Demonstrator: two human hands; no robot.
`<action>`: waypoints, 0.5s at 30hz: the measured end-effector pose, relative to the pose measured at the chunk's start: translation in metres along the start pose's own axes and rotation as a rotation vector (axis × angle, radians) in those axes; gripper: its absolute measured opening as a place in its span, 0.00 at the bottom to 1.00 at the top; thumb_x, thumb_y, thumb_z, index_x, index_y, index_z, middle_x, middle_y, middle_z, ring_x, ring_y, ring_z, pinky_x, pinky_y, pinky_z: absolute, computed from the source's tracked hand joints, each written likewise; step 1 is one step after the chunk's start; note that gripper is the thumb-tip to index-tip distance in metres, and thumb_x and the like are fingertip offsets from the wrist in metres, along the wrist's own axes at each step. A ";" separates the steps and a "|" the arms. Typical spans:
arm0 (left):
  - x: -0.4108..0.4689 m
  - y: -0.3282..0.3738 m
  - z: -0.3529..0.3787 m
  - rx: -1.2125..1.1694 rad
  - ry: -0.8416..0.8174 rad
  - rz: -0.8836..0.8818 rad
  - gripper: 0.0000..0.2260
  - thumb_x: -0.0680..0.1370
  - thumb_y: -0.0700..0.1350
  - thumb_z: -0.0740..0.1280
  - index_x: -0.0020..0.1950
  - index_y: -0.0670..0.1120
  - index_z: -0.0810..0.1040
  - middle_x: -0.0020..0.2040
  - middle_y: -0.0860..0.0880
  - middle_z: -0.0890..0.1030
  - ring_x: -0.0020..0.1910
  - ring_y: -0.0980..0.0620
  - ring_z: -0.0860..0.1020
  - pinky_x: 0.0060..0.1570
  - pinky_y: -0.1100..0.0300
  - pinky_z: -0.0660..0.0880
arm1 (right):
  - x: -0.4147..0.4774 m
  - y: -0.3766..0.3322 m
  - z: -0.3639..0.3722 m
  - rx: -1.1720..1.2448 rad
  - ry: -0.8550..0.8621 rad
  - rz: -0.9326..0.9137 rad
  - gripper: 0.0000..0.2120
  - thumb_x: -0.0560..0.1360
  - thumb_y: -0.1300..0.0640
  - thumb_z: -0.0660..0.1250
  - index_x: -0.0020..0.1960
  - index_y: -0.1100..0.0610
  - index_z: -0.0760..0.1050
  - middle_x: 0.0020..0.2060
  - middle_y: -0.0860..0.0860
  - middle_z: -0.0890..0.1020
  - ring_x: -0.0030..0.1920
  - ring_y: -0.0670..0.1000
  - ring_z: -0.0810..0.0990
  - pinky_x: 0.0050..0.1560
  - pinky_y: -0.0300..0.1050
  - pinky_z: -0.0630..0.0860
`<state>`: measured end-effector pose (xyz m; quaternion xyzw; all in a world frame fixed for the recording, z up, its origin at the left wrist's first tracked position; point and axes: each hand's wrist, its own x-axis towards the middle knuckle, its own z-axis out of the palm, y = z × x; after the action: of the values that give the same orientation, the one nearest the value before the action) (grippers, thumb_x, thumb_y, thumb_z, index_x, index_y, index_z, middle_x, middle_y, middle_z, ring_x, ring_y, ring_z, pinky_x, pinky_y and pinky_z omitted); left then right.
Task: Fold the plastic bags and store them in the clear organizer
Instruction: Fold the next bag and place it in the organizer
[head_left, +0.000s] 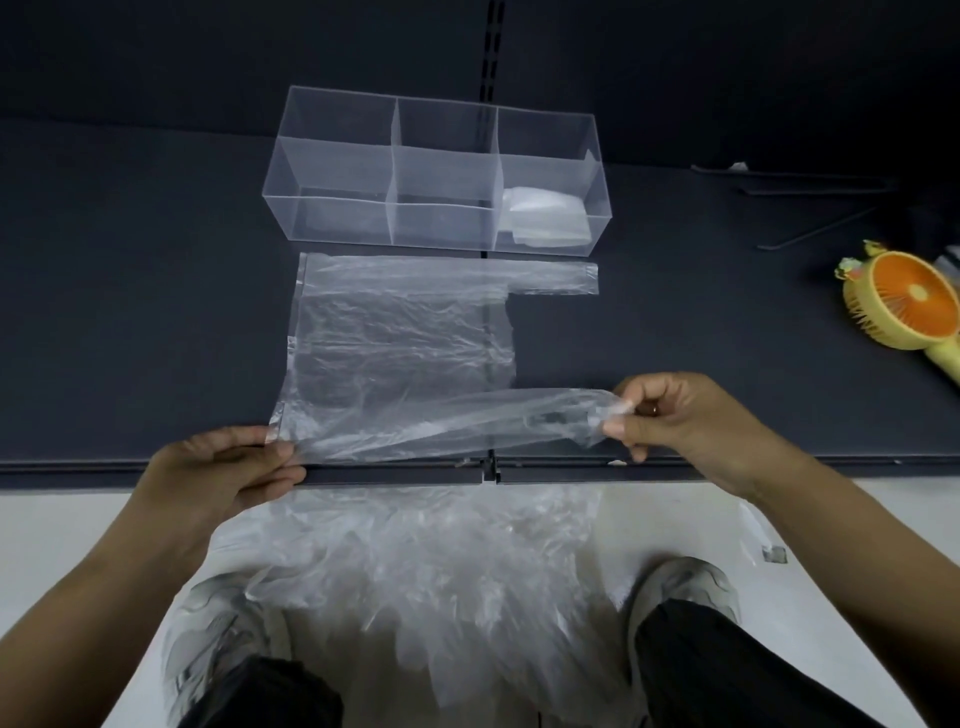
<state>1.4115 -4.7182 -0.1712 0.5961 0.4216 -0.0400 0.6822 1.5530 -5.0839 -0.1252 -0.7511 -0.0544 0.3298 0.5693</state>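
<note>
A clear plastic bag (400, 332) lies spread flat on the dark shelf (130, 312), its far handle strip pointing right. My left hand (234, 467) pinches the bag's near-left corner at the shelf's front edge. My right hand (670, 415) pinches the near handle, lifted slightly off the surface. Behind the bag stands the clear organizer (332, 166) with three compartments in a row. A folded bag (545, 215) sits in its right compartment; the other two hold nothing.
A heap of loose plastic bags (441, 561) lies on the pale floor between my shoes. A yellow and orange hand fan (904, 306) rests at the shelf's right. Thin metal rods (810, 189) lie at the back right.
</note>
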 end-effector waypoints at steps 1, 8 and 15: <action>-0.001 0.000 0.000 0.001 0.005 0.002 0.05 0.74 0.34 0.69 0.49 0.39 0.79 0.40 0.42 0.85 0.39 0.46 0.85 0.33 0.65 0.79 | 0.003 0.000 0.001 -0.024 0.096 -0.014 0.06 0.68 0.65 0.73 0.37 0.63 0.76 0.27 0.52 0.79 0.26 0.46 0.74 0.30 0.37 0.74; -0.014 -0.007 0.019 0.055 -0.051 0.006 0.07 0.73 0.33 0.70 0.50 0.39 0.80 0.40 0.39 0.85 0.39 0.44 0.85 0.34 0.65 0.79 | 0.020 0.021 0.022 -0.373 0.739 -0.102 0.11 0.74 0.62 0.65 0.35 0.61 0.67 0.26 0.56 0.79 0.23 0.46 0.78 0.24 0.39 0.74; -0.019 -0.004 0.018 0.039 -0.014 0.024 0.06 0.73 0.33 0.70 0.49 0.39 0.80 0.40 0.40 0.85 0.40 0.44 0.85 0.36 0.63 0.80 | 0.013 0.019 0.000 0.610 0.217 0.248 0.14 0.73 0.67 0.67 0.58 0.61 0.73 0.42 0.57 0.85 0.45 0.55 0.85 0.42 0.46 0.82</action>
<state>1.4068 -4.7433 -0.1643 0.6140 0.4089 -0.0442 0.6736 1.5574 -5.0841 -0.1476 -0.5780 0.1992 0.3160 0.7255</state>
